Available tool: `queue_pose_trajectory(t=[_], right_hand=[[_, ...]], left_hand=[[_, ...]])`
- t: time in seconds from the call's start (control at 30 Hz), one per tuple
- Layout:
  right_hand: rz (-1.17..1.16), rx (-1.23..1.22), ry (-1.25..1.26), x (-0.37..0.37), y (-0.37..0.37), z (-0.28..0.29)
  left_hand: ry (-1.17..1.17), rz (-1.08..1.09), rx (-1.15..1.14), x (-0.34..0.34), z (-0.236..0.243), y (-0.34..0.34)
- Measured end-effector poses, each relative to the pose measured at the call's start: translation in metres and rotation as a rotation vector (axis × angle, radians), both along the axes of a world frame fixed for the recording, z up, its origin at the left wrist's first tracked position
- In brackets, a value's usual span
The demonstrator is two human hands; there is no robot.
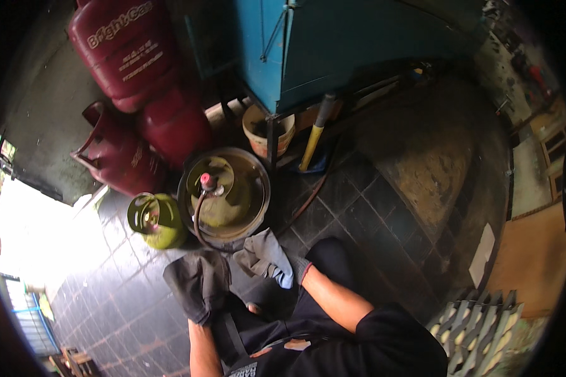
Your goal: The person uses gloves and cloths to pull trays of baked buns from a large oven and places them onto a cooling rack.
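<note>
My left hand [201, 301] is covered by a dark grey piece of cloth [195, 276], so its fingers are hidden. On my right hand [297, 267] is a grey knitted glove with a reddish cuff. It grips a crumpled grey cloth [258, 254], pale blue at one edge. Just beyond both hands, a green gas cylinder [229, 210] stands in a round dark basin [262, 217]. A red-topped regulator [207, 181] sits on its valve, and a brown hose [198, 220] runs down from it. Left of the basin is a smaller-looking green gas cylinder [160, 220].
Several large maroon gas cylinders [122, 154] are stacked at the far left. A blue metal cabinet [261, 56] stands behind a dirty white bucket [255, 122]. Beside it leans a yellow-handled tool [311, 147]. Dark floor tiles [371, 220] spread rightward; a patterned rack [478, 327] is lower right.
</note>
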State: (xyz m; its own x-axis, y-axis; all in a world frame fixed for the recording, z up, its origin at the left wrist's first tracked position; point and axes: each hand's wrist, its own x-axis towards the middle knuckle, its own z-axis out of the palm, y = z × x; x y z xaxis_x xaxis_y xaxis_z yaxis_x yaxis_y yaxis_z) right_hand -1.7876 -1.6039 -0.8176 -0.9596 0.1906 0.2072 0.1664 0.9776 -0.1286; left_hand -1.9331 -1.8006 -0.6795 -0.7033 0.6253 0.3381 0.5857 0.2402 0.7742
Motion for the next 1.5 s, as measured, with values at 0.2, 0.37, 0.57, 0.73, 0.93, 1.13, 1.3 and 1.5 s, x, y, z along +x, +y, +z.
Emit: queue_pose_trajectory(t=[0.2, 0.37, 0.57, 0.73, 0.93, 1.13, 1.3, 1.5], right_hand=[[-0.005, 0.254, 0.065, -0.045, 0.004, -0.04], [-0.183, 0.235, 0.082, -0.069, -0.009, -0.052], [-0.214, 0.339, 0.015, -0.058, -0.013, 0.019], [-0.165, 0.184, -0.09, -0.051, -0.005, -0.001], [0.263, -0.204, 0.279, 0.003, 0.032, 0.101], [0.101, -0.282, 0.371, -0.012, 0.024, 0.069], [-0.094, -0.339, 0.133, -0.016, 0.023, 0.035], [-0.015, -0.427, 0.454, -0.012, 0.029, 0.048]], left_hand=[[-0.603, -0.108, 0.367, -0.005, -0.023, 0.023], [-0.126, 0.136, 0.312, 0.006, -0.036, 0.025], [0.128, 0.157, 0.178, 0.009, -0.03, 0.019], [0.241, 0.164, 0.114, 0.013, -0.032, 0.02], [0.208, 0.145, 0.053, 0.016, -0.027, 0.019], [0.183, 0.124, 0.012, 0.02, -0.021, 0.025], [0.164, 0.118, -0.017, 0.021, -0.016, 0.027], [0.137, 0.105, -0.058, 0.02, -0.012, 0.033]])
